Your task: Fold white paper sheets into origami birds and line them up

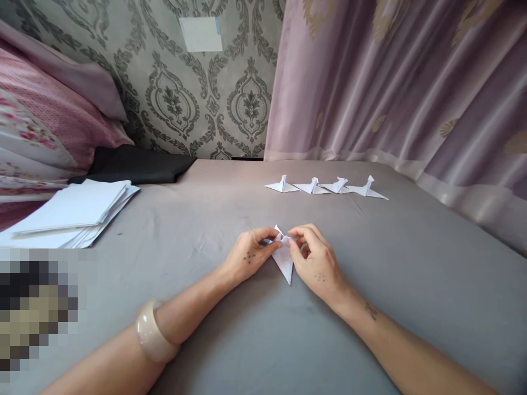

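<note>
Between my two hands is a white folded paper figure (pixel 284 261), its long pointed end aimed toward me and a small folded tip sticking up at the far side. My left hand (pixel 254 251) pinches its left side between thumb and fingers. On the other side my right hand (pixel 315 257) has its thumb and fingertips closed on the upper right folds. The fingers partly hide the folds where they grip. Farther back, several finished-looking paper birds (pixel 315 186) stand in a row, wings nearly touching.
A stack of white paper sheets (pixel 78 206) lies at the left, in front of a folded black cloth (pixel 140 163). Grey fabric (pixel 197 329) covers the surface. Pinkish curtains (pixel 370 82) hang at the back right, and a pixelated patch fills the lower left.
</note>
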`<state>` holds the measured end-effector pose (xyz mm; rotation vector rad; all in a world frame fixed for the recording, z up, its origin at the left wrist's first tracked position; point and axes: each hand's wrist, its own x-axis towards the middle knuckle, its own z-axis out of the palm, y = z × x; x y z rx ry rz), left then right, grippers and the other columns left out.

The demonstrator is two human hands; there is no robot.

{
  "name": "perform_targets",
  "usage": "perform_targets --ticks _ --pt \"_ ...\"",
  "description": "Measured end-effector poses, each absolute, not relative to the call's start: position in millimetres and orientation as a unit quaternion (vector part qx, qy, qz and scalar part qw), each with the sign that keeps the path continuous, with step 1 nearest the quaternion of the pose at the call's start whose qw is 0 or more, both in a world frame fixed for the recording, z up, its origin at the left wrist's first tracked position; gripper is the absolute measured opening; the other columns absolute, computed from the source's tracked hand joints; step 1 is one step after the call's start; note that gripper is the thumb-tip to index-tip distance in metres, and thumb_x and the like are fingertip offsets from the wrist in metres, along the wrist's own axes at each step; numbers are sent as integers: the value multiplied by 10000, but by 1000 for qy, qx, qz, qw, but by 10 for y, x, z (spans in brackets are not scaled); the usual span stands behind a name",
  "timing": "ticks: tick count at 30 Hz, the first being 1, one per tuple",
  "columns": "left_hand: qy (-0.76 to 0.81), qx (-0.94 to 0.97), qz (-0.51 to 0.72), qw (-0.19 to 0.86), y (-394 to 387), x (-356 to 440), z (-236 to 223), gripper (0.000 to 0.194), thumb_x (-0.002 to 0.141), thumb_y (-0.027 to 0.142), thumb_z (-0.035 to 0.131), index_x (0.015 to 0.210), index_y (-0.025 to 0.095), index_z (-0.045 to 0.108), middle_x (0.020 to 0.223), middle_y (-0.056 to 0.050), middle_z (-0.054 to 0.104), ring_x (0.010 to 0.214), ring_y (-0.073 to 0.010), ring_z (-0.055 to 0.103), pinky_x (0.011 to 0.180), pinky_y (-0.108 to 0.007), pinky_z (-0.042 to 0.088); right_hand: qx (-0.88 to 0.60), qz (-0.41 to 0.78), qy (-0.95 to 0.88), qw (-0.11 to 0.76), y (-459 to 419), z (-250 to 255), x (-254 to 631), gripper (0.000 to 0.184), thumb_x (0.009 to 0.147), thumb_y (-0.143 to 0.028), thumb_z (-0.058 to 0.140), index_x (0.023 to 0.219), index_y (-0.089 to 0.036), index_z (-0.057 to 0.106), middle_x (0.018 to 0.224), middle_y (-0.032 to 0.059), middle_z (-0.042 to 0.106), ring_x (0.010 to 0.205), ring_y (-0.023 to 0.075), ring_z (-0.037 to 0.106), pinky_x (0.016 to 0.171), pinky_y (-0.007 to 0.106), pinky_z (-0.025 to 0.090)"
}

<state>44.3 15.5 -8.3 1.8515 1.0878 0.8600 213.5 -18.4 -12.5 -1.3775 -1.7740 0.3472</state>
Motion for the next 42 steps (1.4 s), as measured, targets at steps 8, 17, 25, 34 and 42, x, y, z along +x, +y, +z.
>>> perform_targets --ticks 8,17,25,34,42 --pt "443 745 334 370 158 469 -91 161 835 316 585 816 184 676 743 5 668 687 -133 584 644 -215 432 -586 195 -681 394 -158 -158 2151 35 819 -231 534 824 -216 566 848 11 604 691 135 593 642 280 474" --pt "442 759 315 359 151 479 -92 155 845 282 548 809 187 666 727 11 660 691 -132 590 637 -211 425 -581 257 -647 421 -159 -128 2117 47 803 -254 555 803 -212 577 788 5 632 652 131 594 634 273 477" --pt "553 712 375 219 173 453 -102 70 799 224 535 760 189 582 683 17 601 613 -118 537 598 -225 412 -581 238 -666 402 -183 -148 2103 82 823 -240 547 890 -219 588 850 11 638 670 131 597 650 277 488" --pt "512 634 380 439 108 490 -114 263 755 376 668 871 179 538 776 -33 685 738 -177 662 649 -275 495 -535 144 -782 287 -184 -161 2131 191 889 -163 483 984 -233 634 999 52 617 982 204 551 849 347 464" --pt "472 594 422 496 138 504 -141 123 741 100 486 834 166 532 791 -34 675 767 -158 677 721 -286 526 -570 127 -760 286 -80 -172 2104 83 863 -254 548 878 -221 622 954 46 617 928 200 563 800 327 460"
